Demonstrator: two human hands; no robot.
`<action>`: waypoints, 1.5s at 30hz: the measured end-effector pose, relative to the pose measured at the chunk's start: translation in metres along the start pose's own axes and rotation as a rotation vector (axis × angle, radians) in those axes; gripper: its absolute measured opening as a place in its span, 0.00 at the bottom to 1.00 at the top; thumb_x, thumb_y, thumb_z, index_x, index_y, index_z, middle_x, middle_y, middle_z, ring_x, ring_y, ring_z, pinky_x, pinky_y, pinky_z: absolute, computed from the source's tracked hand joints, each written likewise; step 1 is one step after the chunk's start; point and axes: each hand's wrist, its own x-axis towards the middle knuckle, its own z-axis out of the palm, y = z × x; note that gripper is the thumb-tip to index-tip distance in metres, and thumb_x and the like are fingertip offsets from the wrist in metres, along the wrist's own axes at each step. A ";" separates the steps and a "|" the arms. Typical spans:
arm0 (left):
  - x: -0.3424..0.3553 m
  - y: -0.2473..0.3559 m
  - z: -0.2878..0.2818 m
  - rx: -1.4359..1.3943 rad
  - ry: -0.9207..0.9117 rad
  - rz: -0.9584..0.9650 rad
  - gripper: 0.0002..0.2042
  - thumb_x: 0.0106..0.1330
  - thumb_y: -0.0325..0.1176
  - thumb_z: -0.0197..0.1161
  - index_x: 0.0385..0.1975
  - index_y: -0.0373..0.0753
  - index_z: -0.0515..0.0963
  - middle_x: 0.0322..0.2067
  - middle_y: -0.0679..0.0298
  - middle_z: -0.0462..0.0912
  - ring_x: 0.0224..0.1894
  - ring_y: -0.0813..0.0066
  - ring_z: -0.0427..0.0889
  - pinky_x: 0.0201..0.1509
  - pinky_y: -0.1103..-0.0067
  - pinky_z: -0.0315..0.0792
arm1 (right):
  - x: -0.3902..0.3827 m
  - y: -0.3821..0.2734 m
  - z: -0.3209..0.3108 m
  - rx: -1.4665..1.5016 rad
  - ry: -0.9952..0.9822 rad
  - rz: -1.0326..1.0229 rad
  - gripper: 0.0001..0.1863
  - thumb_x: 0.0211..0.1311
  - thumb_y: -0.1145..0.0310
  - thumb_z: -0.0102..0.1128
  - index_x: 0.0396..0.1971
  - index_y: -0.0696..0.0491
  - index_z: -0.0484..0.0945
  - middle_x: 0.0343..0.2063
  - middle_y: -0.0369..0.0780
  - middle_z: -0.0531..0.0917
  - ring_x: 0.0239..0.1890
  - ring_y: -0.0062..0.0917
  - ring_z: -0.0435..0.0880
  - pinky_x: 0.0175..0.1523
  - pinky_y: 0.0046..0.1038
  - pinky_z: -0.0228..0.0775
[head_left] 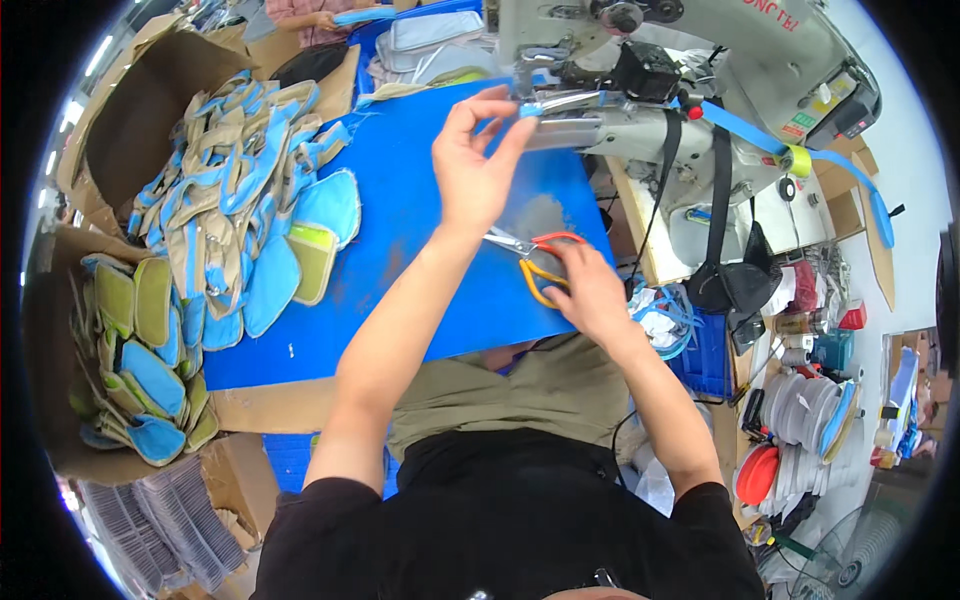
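My left hand (478, 165) is raised at the sewing machine's narrow arm (640, 135), its thumb and fingers pinched at the end of a light blue binding tape (530, 109). That tape also runs out on the machine's right through a yellow ring (795, 160). Low over the blue work surface (400, 200), my right hand (597, 300) is closed on the scissors (540, 255), which have red-orange and yellow handles. Their blades point left, below my left wrist. How the fingers sit in the handle loops is partly hidden.
At left, a heap of beige straps with blue edging (240, 170) lies beside blue and green pads (325, 208). More pads fill a cardboard box (60, 360). Black straps (720, 200) hang from the machine. Tape rolls (805, 410) stand at right. Another person's hand (322, 20) shows far back.
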 end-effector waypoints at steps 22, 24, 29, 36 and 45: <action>0.010 0.002 -0.004 -0.035 -0.027 -0.058 0.04 0.60 0.22 0.71 0.31 0.33 0.82 0.55 0.50 0.79 0.52 0.70 0.82 0.59 0.73 0.79 | -0.012 -0.040 -0.067 1.849 -0.174 0.631 0.48 0.61 0.61 0.71 0.77 0.50 0.53 0.29 0.41 0.79 0.18 0.18 0.74 0.24 0.16 0.64; 0.013 0.000 -0.005 -0.031 -0.027 -0.065 0.04 0.59 0.22 0.71 0.30 0.33 0.82 0.55 0.50 0.78 0.52 0.69 0.82 0.59 0.73 0.79 | -0.011 -0.052 -0.087 1.897 -0.141 0.434 0.45 0.61 0.60 0.71 0.74 0.53 0.56 0.30 0.40 0.75 0.16 0.16 0.73 0.20 0.16 0.66; 0.016 -0.002 -0.001 -0.131 -0.031 -0.135 0.03 0.59 0.22 0.70 0.28 0.32 0.81 0.56 0.49 0.78 0.54 0.66 0.82 0.57 0.73 0.78 | 0.017 -0.067 -0.103 1.872 -0.149 0.471 0.43 0.66 0.56 0.68 0.74 0.50 0.55 0.29 0.41 0.73 0.11 0.15 0.70 0.16 0.14 0.66; 0.018 -0.001 0.000 -0.162 -0.058 -0.229 0.04 0.62 0.23 0.68 0.28 0.31 0.79 0.58 0.50 0.77 0.52 0.69 0.81 0.54 0.74 0.79 | 0.027 -0.081 -0.105 1.978 -0.126 0.627 0.37 0.69 0.55 0.61 0.73 0.48 0.59 0.30 0.38 0.74 0.11 0.14 0.64 0.18 0.13 0.58; 0.011 -0.008 0.003 -0.433 -0.058 -0.309 0.05 0.65 0.23 0.67 0.35 0.37 0.76 0.54 0.56 0.77 0.58 0.74 0.75 0.57 0.77 0.72 | 0.036 -0.118 -0.086 1.720 0.075 0.593 0.37 0.71 0.69 0.57 0.76 0.51 0.52 0.33 0.37 0.76 0.14 0.15 0.66 0.19 0.17 0.59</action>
